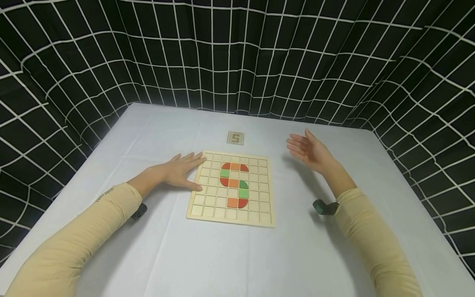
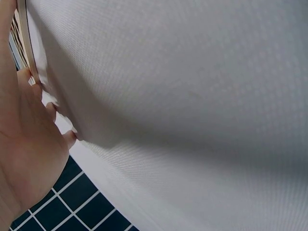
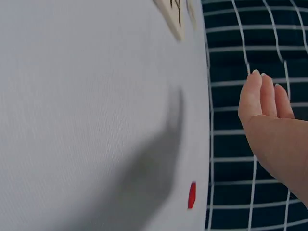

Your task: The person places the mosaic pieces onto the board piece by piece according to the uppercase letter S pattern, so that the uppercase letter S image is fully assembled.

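Note:
A square wooden grid board point(image 1: 215, 212) lies on the white cloth, with red, orange and green tiles forming an S-like shape in its cells. The dark green tile point(image 1: 243, 184) is a rounded corner piece; a light green square tile point(image 1: 243, 193) sits just below it. My left hand point(image 1: 177, 171) rests at the board's left side, fingers spread, with fingertips and thumb touching its edge. To the right of the board, my right hand point(image 1: 311, 152) is raised over the cloth, fingers extended and holding nothing. Behind the board lies a small pattern card point(image 1: 235, 138) showing a similar shape.
White cloth point(image 1: 208, 260) covers the table. In the right wrist view, a small red piece point(image 3: 192, 195) lies on the cloth near the far edge. Black curtains point(image 1: 230, 53) with white grid lines surround the table's back and sides.

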Available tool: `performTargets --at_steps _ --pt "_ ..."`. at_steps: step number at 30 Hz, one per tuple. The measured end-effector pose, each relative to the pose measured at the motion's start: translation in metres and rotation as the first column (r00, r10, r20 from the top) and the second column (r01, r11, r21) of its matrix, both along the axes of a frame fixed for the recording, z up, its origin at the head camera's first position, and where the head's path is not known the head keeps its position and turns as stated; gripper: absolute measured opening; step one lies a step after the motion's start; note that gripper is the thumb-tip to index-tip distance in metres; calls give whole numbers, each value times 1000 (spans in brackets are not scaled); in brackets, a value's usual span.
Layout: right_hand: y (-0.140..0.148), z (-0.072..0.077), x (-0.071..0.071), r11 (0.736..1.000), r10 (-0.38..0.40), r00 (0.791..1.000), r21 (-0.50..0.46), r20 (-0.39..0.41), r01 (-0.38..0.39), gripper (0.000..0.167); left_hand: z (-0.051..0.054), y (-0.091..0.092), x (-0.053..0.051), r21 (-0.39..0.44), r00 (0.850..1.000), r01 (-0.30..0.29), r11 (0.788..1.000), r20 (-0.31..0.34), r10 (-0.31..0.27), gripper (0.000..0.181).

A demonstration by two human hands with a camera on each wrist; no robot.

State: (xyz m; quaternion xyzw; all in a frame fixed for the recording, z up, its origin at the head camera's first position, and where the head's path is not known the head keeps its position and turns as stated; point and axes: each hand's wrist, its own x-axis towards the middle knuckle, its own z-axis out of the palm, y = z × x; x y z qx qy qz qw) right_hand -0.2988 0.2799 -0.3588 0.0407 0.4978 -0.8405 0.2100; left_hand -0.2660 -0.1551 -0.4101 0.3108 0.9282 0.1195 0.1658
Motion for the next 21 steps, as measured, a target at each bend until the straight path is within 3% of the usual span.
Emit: performTargets --at_steps 12,18,21 --pt "39 -9 -15 989 -141 988 50 59 138 72 -2 -1 0 1 1000 1 1000 -5 -1 105" --pt "54 -15 -19 950 -255 966 196 42 242 73 -1 -1 0 -4 1000 -2 1000 -1 2 105" --pt "60 -18 -21 931 -272 962 263 32 255 73 -2 -1 0 -5 1000 0 1000 -3 0 105"
